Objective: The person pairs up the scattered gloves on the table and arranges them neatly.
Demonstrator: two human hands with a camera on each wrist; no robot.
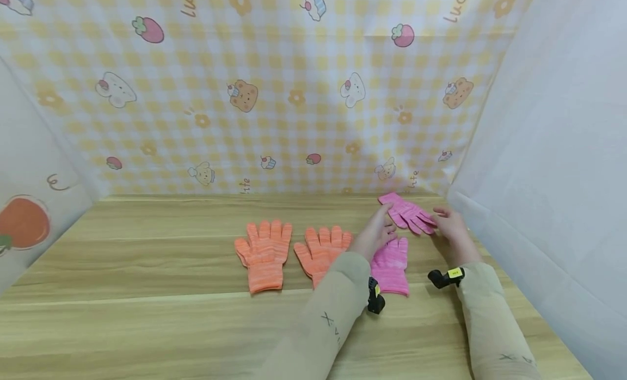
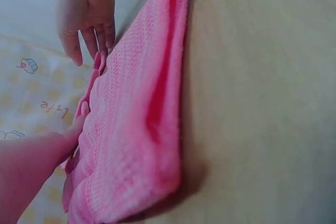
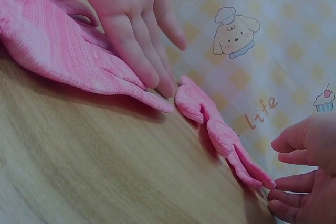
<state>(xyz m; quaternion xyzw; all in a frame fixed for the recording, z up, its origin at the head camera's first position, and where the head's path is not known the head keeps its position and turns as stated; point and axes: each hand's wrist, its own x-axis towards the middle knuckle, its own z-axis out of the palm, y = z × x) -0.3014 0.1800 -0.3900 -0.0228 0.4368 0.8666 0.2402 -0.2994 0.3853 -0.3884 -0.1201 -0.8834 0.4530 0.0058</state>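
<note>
A pink knit glove [image 1: 405,212] lies slanted at the back right of the table, its cuff toward the patterned backdrop. My right hand [image 1: 452,230] is at its finger ends; in the right wrist view, loosely bent fingers [image 3: 294,184] come right up to the glove tips. A second pink glove [image 1: 391,268] lies nearer, cuff toward me. Over its finger end is my left hand [image 1: 376,234], partly covering it. In the right wrist view the left hand [image 3: 134,30] has fairly straight fingers, pointing between the two pink gloves. The near glove's cuff [image 2: 168,93] gapes in the left wrist view.
Two orange gloves lie to the left, one flat in full view [image 1: 266,257], the other [image 1: 320,252] partly behind my left forearm. A yellow checked backdrop [image 1: 294,124] closes off the wooden table [image 1: 147,249] at the back. White sheeting [image 1: 548,151] hangs on the right.
</note>
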